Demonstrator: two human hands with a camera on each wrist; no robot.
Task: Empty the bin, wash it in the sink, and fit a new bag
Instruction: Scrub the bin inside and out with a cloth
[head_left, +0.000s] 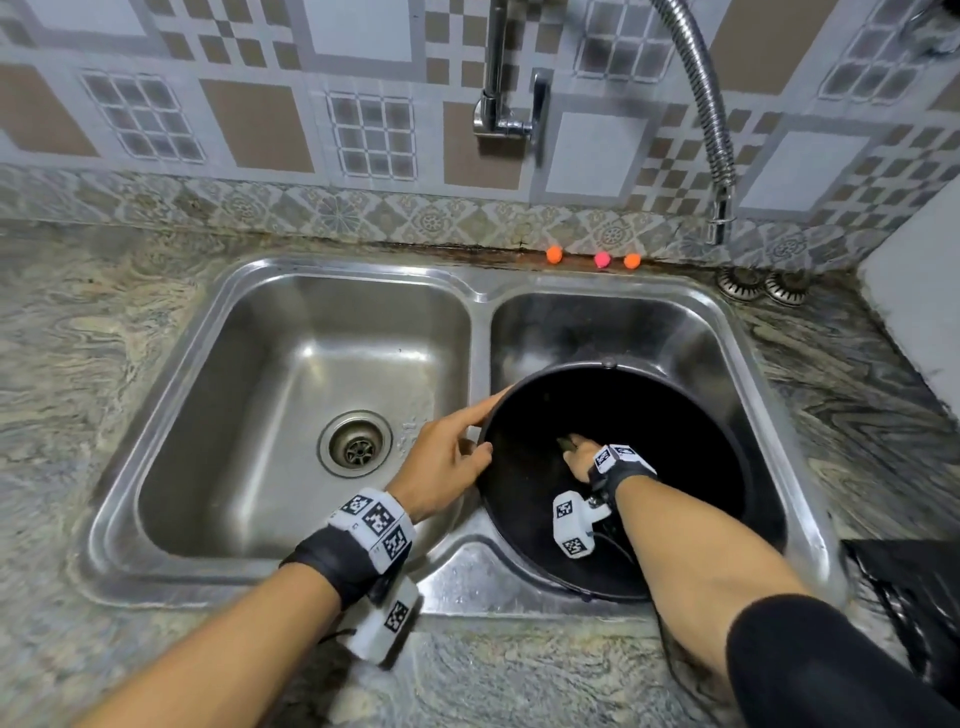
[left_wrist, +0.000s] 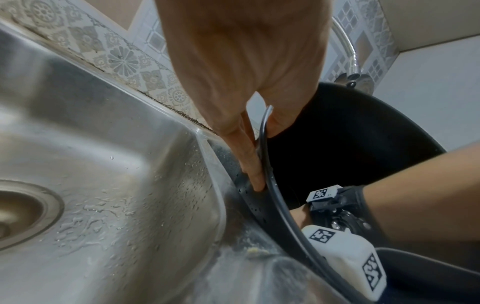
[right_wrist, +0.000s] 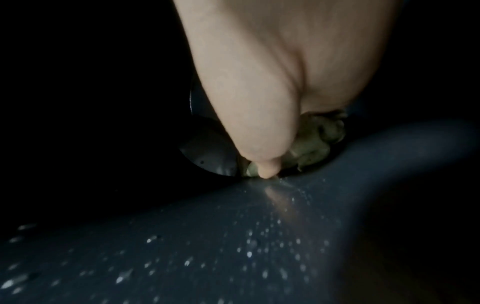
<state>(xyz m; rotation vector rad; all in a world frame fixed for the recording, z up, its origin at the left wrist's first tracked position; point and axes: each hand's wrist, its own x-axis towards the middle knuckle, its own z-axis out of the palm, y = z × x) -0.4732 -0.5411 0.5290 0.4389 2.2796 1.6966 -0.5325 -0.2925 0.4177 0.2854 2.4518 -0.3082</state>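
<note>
Now the black bin (head_left: 675, 415) lies tilted in the right basin of the steel double sink (head_left: 306, 332), and its open mouth faces the person. The left hand (head_left: 441, 457) grips the left part of the bin's rim (left_wrist: 270, 197): the thumb is inside the mouth, and the other fingers (left_wrist: 249, 164) lie pressed together along the outer wall, so the rim is pinched between them. Small water drops sit on the rim and on the steel just beside it.

The right hand (head_left: 579, 452) is deep inside the bin. It holds a greenish scrub pad (right_wrist: 311, 144) against the wet inner wall, where many drops shine. One fingertip (right_wrist: 267, 170) touches the wall beside the pad (how the other fingers lie, I cannot tell, because the hand covers them). In the head view only a dark green tip of the pad shows in front of the knuckles.

The left basin holds only its round drain (head_left: 356, 449), with some water drops near it. Above the sink, a chrome tap (head_left: 506, 104) comes out of the patterned tile wall, and a flexible metal hose (head_left: 711, 114) hangs to the right of it. Three small balls (head_left: 601, 260), two orange and one pink, rest on the ledge behind the right basin. Two round metal strainers (head_left: 763, 285) lie on the marbled counter (head_left: 78, 364) at the back right corner. Something of black plastic (head_left: 904, 597) lies on the counter at the right edge; what it is, I cannot tell.
</note>
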